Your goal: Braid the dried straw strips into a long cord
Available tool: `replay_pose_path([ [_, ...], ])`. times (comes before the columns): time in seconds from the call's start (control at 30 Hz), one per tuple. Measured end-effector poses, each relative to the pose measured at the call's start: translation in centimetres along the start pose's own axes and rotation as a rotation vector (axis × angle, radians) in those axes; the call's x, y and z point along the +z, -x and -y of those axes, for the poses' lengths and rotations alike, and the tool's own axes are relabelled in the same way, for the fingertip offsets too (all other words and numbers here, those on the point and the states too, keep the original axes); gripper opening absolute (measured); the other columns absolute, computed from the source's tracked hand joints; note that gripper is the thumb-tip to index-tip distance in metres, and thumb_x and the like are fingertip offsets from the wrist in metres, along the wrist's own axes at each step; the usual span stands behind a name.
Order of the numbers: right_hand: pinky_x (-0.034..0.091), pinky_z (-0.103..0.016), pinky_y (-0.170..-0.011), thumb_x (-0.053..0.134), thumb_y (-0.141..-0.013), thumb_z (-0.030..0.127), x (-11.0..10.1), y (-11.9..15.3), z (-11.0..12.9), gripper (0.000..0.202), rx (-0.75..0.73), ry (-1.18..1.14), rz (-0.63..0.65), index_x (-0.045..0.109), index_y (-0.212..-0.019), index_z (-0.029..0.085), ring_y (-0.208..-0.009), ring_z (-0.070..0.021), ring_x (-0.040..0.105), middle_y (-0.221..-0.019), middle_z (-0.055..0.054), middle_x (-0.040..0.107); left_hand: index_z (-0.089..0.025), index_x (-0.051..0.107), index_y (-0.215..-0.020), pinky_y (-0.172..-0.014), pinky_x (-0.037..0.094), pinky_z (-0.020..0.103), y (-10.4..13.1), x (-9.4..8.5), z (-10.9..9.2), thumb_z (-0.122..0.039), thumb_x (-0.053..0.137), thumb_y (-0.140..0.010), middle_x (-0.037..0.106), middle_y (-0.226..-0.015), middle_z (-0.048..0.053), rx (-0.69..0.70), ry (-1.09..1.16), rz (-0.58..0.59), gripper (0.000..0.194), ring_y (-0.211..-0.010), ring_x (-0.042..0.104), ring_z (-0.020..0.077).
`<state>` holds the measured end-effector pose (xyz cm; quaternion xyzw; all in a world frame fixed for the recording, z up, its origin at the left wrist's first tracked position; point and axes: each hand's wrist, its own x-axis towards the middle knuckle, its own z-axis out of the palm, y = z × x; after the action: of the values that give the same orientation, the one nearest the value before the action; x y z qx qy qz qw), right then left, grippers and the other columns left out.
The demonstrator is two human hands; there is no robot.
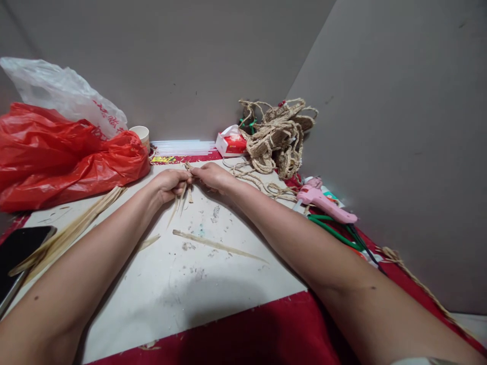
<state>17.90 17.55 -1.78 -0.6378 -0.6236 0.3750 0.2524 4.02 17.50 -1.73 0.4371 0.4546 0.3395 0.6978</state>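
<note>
My left hand (173, 183) and my right hand (213, 176) meet over the far part of a white board (228, 284). Both are closed, pinching a small piece of braided straw cord (187, 166) between them. Loose strand ends (181, 203) hang down below the fingers. The fingertips partly hide the braid. On the board in front of my hands lies a single flat straw strip (218, 244). A bundle of long dry straw strips (76, 228) rests left of my left forearm.
A red plastic bag (68, 157), a paper cup (140, 136), clear glue sticks (182, 147) and a tissue box (231, 142) line the back. At right are a heap of braided straw cord (277, 137) and a pink glue gun (323, 200). A phone (23, 248) lies left.
</note>
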Motion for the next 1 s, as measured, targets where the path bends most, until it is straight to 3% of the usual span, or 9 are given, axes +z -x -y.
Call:
replay_pose_path([
  [0.1, 0.021, -0.023, -0.032, 0.047, -0.086, 0.045, -0.2, -0.4, -0.3, 0.038, -0.003, 0.004, 0.021, 0.047, -0.062, 0.016, -0.031, -0.0071, 0.031, -0.043, 0.001, 0.039, -0.007, 0.055, -0.06, -0.029, 0.012, 0.012, 0.0, -0.1, -0.1, -0.001, 0.048, -0.072, 0.047, -0.048, -0.001, 0.003, -0.017, 0.014, 0.016, -0.03, 0.021, -0.0007],
  [0.33, 0.018, -0.022, -0.031, 0.049, -0.085, 0.03, -0.7, -0.4, -0.2, 0.03, -0.031, 0.0, 0.082, 0.053, -0.061, 0.013, -0.031, -0.0067, 0.029, -0.039, 0.0, 0.037, -0.007, 0.057, -0.055, -0.029, 0.011, 0.013, -0.1, -0.3, -0.2, -0.001, 0.052, -0.069, 0.046, -0.041, -0.001, 0.028, -0.085, -0.029, 0.016, -0.029, 0.023, -0.0002],
  [0.5, 0.016, -0.022, -0.032, 0.049, -0.086, 0.034, -1.1, 0.1, 0.0, 0.036, 0.0, 0.006, 0.193, 0.056, -0.058, 0.012, -0.03, -0.0057, 0.025, -0.035, 0.002, 0.032, -0.007, 0.063, -0.064, -0.03, 0.012, 0.014, 0.1, -0.1, -0.2, -0.001, 0.054, -0.069, 0.056, -0.048, 0.002, 0.06, -0.124, -0.048, 0.012, -0.03, 0.028, 0.0005],
  [0.7, 0.009, -0.019, -0.033, 0.047, -0.086, 0.026, -0.7, 0.3, 0.0, 0.032, 0.098, -0.374, 0.363, 0.041, -0.056, 0.016, -0.029, -0.0029, 0.015, -0.034, 0.008, 0.024, -0.008, 0.067, -0.071, -0.034, 0.012, 0.014, 0.3, -0.8, -0.4, -0.003, 0.057, -0.068, 0.058, -0.056, 0.002, 0.044, -0.202, 0.071, 0.011, -0.034, 0.027, -0.0001],
  [0.77, 0.008, -0.019, -0.033, 0.046, -0.085, 0.023, -0.5, 0.3, 0.0, 0.032, 0.107, -0.444, 0.363, 0.04, -0.055, 0.016, -0.029, -0.0027, 0.014, -0.033, 0.008, 0.025, -0.009, 0.067, -0.074, -0.035, 0.013, 0.015, 0.3, -1.2, -0.4, -0.005, 0.059, -0.068, 0.061, -0.063, 0.004, 0.033, -0.233, 0.14, 0.011, -0.036, 0.025, -0.0003],
  [0.87, 0.01, -0.019, -0.032, 0.048, -0.081, 0.018, -0.1, 0.6, 0.2, 0.028, 0.064, -0.384, 0.268, 0.043, -0.054, 0.015, -0.028, -0.0028, 0.017, -0.032, 0.007, 0.031, -0.011, 0.068, -0.075, -0.037, 0.017, 0.016, 0.5, -1.5, -0.8, -0.012, 0.06, -0.07, 0.06, -0.063, 0.003, 0.044, -0.401, 0.187, 0.01, -0.039, 0.025, 0.0011],
  [1.0, 0.01, -0.021, -0.03, 0.052, -0.075, 0.015, 0.3, 1.0, 0.5, 0.021, 0.0, -0.264, 0.156, 0.048, -0.054, 0.015, -0.026, -0.0043, 0.017, -0.028, 0.008, 0.026, -0.013, 0.067, -0.065, -0.041, 0.023, 0.018, 1.1, -1.4, -1.7, -0.022, 0.06, -0.071, 0.055, -0.053, 0.001, 0.156, -0.898, 0.009, 0.013, -0.042, 0.033, 0.0057],
])
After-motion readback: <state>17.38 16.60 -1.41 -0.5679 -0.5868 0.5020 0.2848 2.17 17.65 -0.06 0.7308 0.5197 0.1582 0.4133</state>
